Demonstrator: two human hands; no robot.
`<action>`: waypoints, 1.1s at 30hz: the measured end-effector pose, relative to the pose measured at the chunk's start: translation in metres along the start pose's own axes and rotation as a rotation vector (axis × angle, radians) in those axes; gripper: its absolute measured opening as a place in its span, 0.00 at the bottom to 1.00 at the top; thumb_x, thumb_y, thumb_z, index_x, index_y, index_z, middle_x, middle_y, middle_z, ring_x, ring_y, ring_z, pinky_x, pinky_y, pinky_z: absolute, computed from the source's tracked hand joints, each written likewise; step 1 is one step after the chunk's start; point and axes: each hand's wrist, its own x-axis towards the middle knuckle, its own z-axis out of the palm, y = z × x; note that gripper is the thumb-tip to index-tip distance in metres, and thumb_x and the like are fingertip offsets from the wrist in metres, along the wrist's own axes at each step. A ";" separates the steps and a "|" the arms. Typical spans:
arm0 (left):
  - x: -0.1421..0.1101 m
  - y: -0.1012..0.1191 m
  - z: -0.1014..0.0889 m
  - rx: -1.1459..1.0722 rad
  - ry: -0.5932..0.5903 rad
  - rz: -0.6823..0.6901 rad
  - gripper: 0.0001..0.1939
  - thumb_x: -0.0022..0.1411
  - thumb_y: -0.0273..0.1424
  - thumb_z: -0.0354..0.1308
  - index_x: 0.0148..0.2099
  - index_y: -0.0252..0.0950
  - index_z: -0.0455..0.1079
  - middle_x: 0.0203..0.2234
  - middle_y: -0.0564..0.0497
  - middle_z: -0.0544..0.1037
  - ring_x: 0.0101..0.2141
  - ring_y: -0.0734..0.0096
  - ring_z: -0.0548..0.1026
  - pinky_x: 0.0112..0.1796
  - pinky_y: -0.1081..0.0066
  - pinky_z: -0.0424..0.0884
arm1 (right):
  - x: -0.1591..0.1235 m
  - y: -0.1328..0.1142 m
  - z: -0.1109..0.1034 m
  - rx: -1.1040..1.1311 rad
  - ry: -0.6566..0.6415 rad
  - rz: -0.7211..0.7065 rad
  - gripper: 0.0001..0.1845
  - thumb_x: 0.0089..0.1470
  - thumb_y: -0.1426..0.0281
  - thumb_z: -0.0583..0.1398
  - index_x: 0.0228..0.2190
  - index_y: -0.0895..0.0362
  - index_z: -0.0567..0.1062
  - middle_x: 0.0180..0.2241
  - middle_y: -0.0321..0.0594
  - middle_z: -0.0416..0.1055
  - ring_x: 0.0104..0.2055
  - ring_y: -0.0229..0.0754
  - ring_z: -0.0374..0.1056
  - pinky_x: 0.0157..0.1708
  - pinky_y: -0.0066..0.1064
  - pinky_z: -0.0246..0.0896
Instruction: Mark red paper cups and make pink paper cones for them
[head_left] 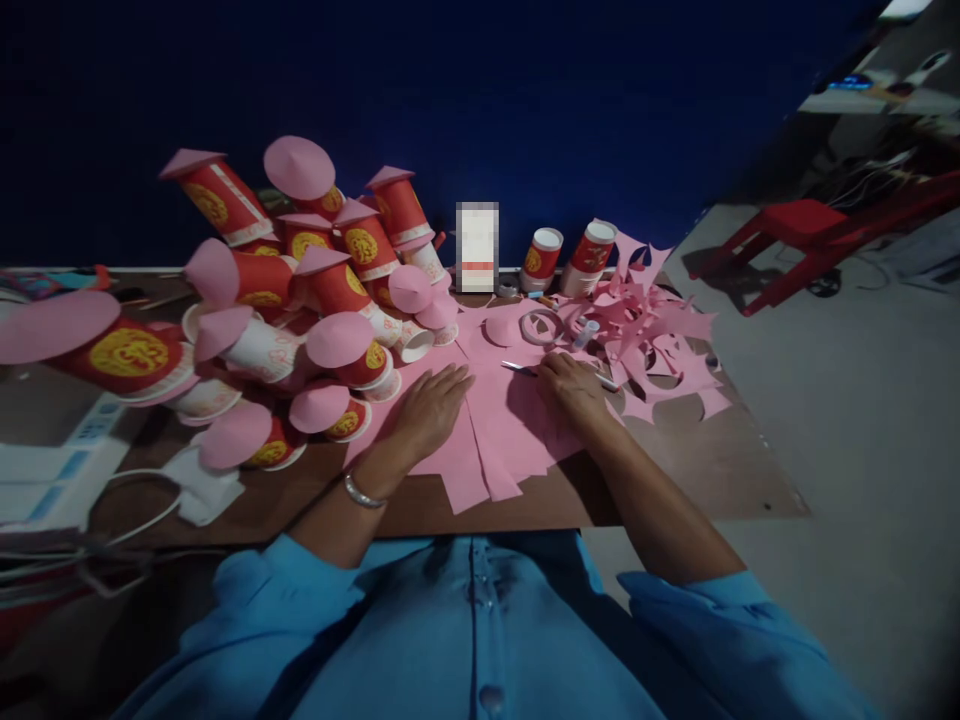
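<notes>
My left hand [435, 405] lies flat on layered pink paper [491, 425], its fingers stretched out and holding nothing. On the right side of the same paper, my right hand [571, 390] is closed around scissors; the blades [517, 368] stick out to the left under the fingers, and the handles are mostly hidden. Just beyond the hands are a small pink paper cone [502, 328], a roll of tape [541, 326] and what looks like a glue stick [586, 334].
Many red-and-gold paper cups with pink cone tops [349, 285] are piled on the left. Pink paper offcuts [652, 335] heap up at the right. Two stacks of cups [541, 258] stand at the back beside a blurred white panel [478, 245]. A red stool [802, 225] is on the floor.
</notes>
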 end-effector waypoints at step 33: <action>0.008 -0.001 -0.008 -0.207 0.331 -0.003 0.16 0.72 0.27 0.52 0.58 0.37 0.73 0.48 0.42 0.82 0.50 0.57 0.80 0.52 0.58 0.79 | 0.011 0.059 -0.081 0.011 0.253 0.242 0.15 0.69 0.69 0.56 0.49 0.58 0.81 0.49 0.50 0.78 0.49 0.50 0.73 0.43 0.34 0.65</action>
